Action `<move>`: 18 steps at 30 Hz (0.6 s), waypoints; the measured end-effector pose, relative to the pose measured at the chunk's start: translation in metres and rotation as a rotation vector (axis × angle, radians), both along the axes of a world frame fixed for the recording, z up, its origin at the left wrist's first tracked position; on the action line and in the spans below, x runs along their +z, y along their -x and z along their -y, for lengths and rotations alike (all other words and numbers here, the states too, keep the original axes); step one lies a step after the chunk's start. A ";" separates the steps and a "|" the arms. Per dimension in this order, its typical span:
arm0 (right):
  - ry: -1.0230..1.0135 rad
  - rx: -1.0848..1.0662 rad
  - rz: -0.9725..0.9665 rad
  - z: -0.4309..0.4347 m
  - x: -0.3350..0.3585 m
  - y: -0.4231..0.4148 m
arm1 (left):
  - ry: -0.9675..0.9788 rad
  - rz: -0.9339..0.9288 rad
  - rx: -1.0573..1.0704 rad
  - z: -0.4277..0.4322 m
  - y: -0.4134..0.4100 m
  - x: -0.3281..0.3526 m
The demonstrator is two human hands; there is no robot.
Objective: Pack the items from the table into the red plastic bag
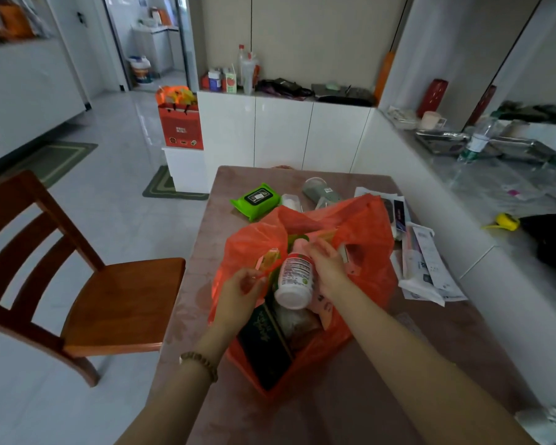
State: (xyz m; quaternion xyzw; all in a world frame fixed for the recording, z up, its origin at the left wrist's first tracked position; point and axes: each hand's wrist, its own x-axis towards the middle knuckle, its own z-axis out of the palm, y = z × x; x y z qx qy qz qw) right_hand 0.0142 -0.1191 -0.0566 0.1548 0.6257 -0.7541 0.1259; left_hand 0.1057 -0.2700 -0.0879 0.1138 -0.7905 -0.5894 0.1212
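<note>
Bag of thin, floppy red plastic sits open on the table, my left hand pinching its rim while my right hand grips a rigid, light-looking bottle over its mouth.

A home dining area: wooden chair, white cabinets, cluttered table, tiled floor.
</note>
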 end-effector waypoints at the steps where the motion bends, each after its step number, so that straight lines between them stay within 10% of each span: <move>1: 0.026 0.022 -0.028 0.000 0.002 -0.006 | 0.007 -0.008 -0.002 -0.002 -0.001 0.001; 18: -0.082 0.309 -0.292 -0.157 0.016 -0.070 | 0.253 -0.394 0.200 -0.092 -0.032 0.046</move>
